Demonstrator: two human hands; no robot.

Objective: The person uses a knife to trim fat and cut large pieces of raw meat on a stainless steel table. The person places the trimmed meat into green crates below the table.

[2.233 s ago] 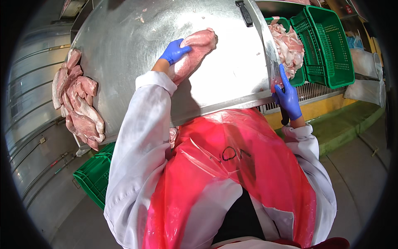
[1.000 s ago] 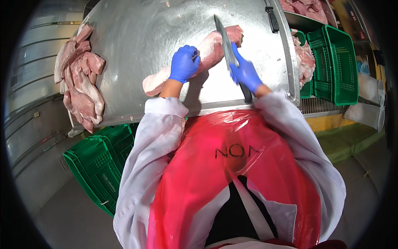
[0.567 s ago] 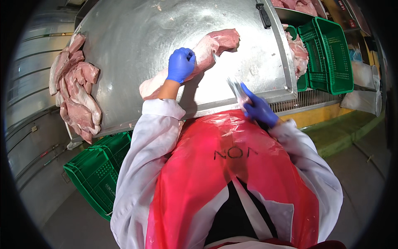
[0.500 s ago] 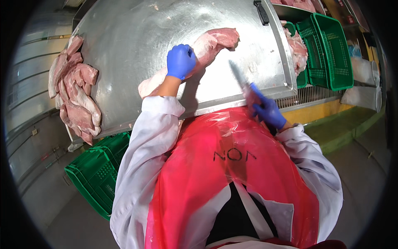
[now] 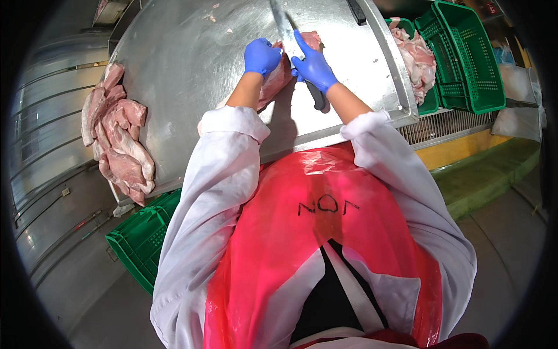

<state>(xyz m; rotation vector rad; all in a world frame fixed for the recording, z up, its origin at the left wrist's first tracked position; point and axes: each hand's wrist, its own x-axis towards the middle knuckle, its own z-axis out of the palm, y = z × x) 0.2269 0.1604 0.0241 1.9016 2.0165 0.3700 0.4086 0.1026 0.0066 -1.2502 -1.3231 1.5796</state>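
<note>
Partly hidden, meat lies beneath both hands.

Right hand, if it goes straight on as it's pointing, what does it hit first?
Past its knife, the right hand seems to have a free path over the steel tabletop as far as shown; depth is unclear.

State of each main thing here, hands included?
Left hand: curled at the long meat piece; grip unclear
Right hand: closed around the knife
Knife: held, blade bare
Long meat piece: on the table, partly hidden
Meat pile: heaped at the table's left edge
Black handle: lying on the table
Green crate by table's right: holding meat
Red apron: worn
</note>
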